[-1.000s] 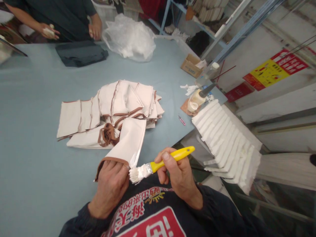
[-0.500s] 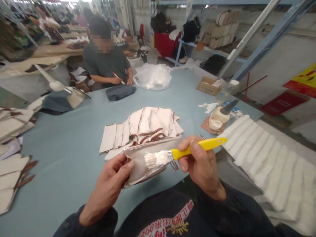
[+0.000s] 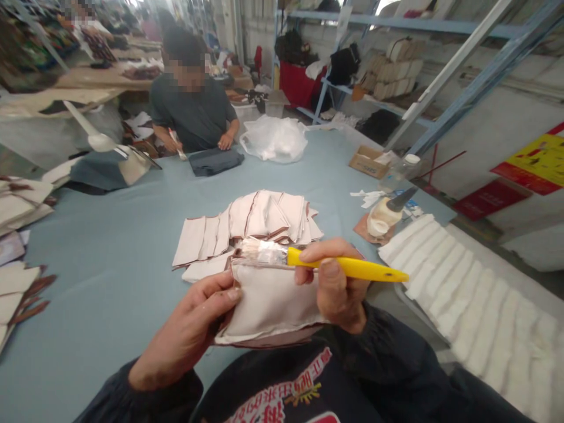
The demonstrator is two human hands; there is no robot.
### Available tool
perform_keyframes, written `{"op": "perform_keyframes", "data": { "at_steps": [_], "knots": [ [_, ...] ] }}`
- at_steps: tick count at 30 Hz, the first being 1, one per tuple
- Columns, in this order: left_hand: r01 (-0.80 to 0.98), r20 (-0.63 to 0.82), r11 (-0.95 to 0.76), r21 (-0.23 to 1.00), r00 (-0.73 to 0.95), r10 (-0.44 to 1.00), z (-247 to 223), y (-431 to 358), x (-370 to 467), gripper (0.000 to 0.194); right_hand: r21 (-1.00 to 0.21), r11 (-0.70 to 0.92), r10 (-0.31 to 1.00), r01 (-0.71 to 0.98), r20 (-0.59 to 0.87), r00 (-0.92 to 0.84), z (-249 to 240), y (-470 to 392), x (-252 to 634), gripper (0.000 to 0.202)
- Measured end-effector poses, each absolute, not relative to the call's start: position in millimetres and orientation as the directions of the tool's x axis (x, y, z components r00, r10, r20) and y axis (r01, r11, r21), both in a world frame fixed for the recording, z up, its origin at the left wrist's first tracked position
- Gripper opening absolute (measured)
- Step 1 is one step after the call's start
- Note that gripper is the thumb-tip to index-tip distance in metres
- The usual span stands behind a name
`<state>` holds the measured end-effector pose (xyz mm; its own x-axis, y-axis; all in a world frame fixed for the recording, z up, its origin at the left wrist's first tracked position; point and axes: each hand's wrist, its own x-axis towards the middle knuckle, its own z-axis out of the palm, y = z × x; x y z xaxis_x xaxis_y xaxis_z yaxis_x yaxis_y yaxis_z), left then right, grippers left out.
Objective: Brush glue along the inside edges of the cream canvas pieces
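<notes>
Between thumb and fingers, my left hand (image 3: 194, 323) grips the left side of a pale fabric piece (image 3: 277, 299) with brown edging. My right hand (image 3: 335, 282) is closed round the yellow handle of a paintbrush (image 3: 356, 268). White paste-like stuff coats the bristles, which lie along the upper edge of the piece; whether they touch it I cannot tell. Just beyond, a fanned stack of similar pale pieces (image 3: 255, 217) rests on the blue-green table (image 3: 132, 252).
Across the table a person (image 3: 194, 100) holds a brush by a dark folded fabric (image 3: 215, 160). A plastic bag (image 3: 275, 138), a cardboard box (image 3: 368, 160) and a bottle with a dark tip (image 3: 385, 217) stand farther back. White padded strips (image 3: 476, 311) lie at right, more pale pieces (image 3: 17, 294) at left.
The brush has moved up and left, from the face of the fabric piece to its upper edge. The piece now shows more of its pale face. The co-worker's brush hand has shifted left.
</notes>
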<state>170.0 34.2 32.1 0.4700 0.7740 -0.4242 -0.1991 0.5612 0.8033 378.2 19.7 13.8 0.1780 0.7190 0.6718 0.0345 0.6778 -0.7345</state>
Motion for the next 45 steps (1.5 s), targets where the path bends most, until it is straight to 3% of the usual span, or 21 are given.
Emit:
{"op": "perform_keyframes", "data": {
  "at_steps": [2, 7, 12, 17, 23, 27, 32, 35, 39, 45],
  "knots": [
    [-0.211, -0.427, 0.572, 0.793, 0.477, 0.768, 33, 34, 171, 0.028, -0.74, 0.672, 0.72, 0.009, 0.657, 0.223, 14, 15, 378, 0.022],
    [-0.18, -0.436, 0.563, 0.806, 0.463, 0.772, 34, 34, 175, 0.028, -0.758, 0.652, 0.755, 0.034, 0.652, 0.074, 15, 14, 373, 0.02],
    [-0.227, -0.427, 0.584, 0.779, 0.489, 0.761, 31, 34, 176, 0.021, -0.773, 0.633, 0.749, 0.04, 0.624, 0.224, 13, 5, 372, 0.023],
    [-0.224, -0.439, 0.581, 0.782, 0.464, 0.769, 27, 30, 170, 0.028, -0.819, 0.574, 0.814, 0.006, 0.572, 0.099, 9, 3, 366, 0.022],
    [-0.25, -0.46, 0.611, 0.751, 0.464, 0.757, 28, 27, 168, 0.028, -0.779, 0.627, 0.757, 0.006, 0.61, 0.235, 9, 3, 361, 0.021],
    [-0.278, -0.458, 0.612, 0.741, 0.457, 0.762, 29, 26, 168, 0.027, -0.782, 0.623, 0.775, 0.006, 0.619, 0.131, 3, -6, 362, 0.02],
    [-0.232, -0.476, 0.608, 0.759, 0.44, 0.762, 31, 26, 168, 0.031, -0.727, 0.643, 0.681, 0.241, 0.687, 0.254, 5, -1, 362, 0.022],
    [-0.224, -0.447, 0.588, 0.778, 0.459, 0.767, 31, 25, 169, 0.031, -0.663, 0.587, 0.665, 0.465, 0.722, 0.19, 6, 8, 361, 0.018],
    [-0.148, -0.408, 0.518, 0.843, 0.452, 0.793, 27, 27, 166, 0.028, -0.642, 0.522, 0.716, 0.561, 0.688, 0.121, -1, 17, 356, 0.017],
    [0.055, -0.191, 0.184, 0.981, 0.357, 0.914, 10, 38, 141, 0.043, -0.792, 0.45, 0.759, 0.412, 0.583, 0.29, 16, 19, 366, 0.022]
  ]
}}
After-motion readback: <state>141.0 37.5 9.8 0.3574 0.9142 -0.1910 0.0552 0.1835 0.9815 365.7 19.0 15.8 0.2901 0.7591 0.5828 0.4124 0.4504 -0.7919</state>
